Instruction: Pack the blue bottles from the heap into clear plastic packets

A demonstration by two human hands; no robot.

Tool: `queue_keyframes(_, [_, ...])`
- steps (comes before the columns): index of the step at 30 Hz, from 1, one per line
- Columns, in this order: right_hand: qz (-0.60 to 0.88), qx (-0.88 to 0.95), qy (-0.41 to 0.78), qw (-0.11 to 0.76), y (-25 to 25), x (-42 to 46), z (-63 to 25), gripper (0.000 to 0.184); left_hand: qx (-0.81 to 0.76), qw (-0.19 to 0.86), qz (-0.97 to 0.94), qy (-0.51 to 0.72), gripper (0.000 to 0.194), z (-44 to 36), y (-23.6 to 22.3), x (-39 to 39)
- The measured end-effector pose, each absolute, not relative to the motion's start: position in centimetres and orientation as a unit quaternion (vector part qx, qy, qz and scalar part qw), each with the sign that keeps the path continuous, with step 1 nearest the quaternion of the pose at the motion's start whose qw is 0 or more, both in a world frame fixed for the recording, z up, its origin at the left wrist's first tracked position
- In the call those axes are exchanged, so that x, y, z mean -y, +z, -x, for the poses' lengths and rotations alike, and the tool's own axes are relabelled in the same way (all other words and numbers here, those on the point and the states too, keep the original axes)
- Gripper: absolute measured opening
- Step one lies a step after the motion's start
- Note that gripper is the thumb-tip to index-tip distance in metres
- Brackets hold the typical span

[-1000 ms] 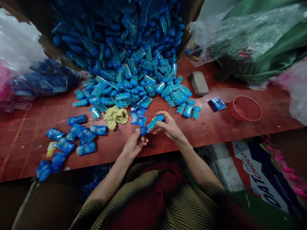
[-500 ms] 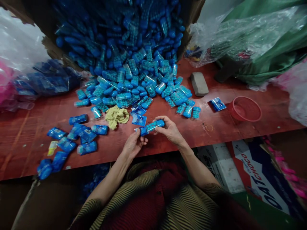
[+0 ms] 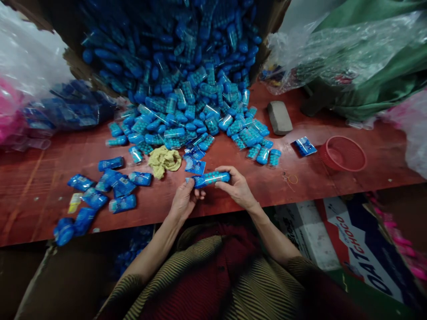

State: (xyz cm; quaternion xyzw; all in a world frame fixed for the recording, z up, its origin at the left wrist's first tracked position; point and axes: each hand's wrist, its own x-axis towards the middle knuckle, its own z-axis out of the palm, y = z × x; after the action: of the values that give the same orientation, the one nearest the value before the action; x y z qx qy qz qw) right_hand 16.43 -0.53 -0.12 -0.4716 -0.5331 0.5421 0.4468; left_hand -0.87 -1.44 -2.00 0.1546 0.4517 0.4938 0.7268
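Observation:
My right hand [image 3: 237,186] is closed around the blue-capped end of a clear tube [image 3: 213,178] filled with small turquoise balls. At the tube's left end is a blue printed sleeve [image 3: 199,181], pinched between the thumb and fingers of my left hand [image 3: 187,198]. The tube's end meets the sleeve; how far it reaches inside is hard to make out. Just beyond my hands lie flat blue printed sleeves [image 3: 195,166] and a crumpled yellow cloth [image 3: 164,161]. Several tubes in blue sleeves [image 3: 122,186] lie at the left.
A large heap of tubes [image 3: 187,120] spills from a torn cardboard box [image 3: 280,18] onto the red table [image 3: 316,191]. On the right are a grey block [image 3: 279,118], a blue sleeve stack [image 3: 304,146] and a red basket [image 3: 343,153]. Plastic bags [image 3: 73,111] stand at the left.
The tube has turned a little more level, and more of the blue sleeve shows around its left end. Both hands keep their hold. The whole view has shifted slightly.

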Motion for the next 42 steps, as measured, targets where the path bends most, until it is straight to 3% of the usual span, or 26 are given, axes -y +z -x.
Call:
queue_keyframes(28, [0.445,0.542,0.493,0.515,-2.2,1.9,-15.2,0.029,-0.526,0.655,-0.153,0.521,0.028,0.3,-1.1,0.7])
queue_keyframes(33, [0.470,0.601,0.416,0.495,-2.6,2.4,-14.3,0.025,-0.509,0.679,-0.122,0.515,0.030,0.1,-0.6,0.6])
queue_keyframes(36, [0.490,0.617,0.391,0.475,-2.5,2.7,-14.0,0.033,-0.505,0.692,-0.081,0.510,0.025,-0.1,-0.3,0.8])
queue_keyframes(42, [0.453,0.633,0.444,0.443,-2.2,3.4,-14.3,0.037,-0.500,0.712,-0.023,0.492,0.009,0.0,-0.4,0.9])
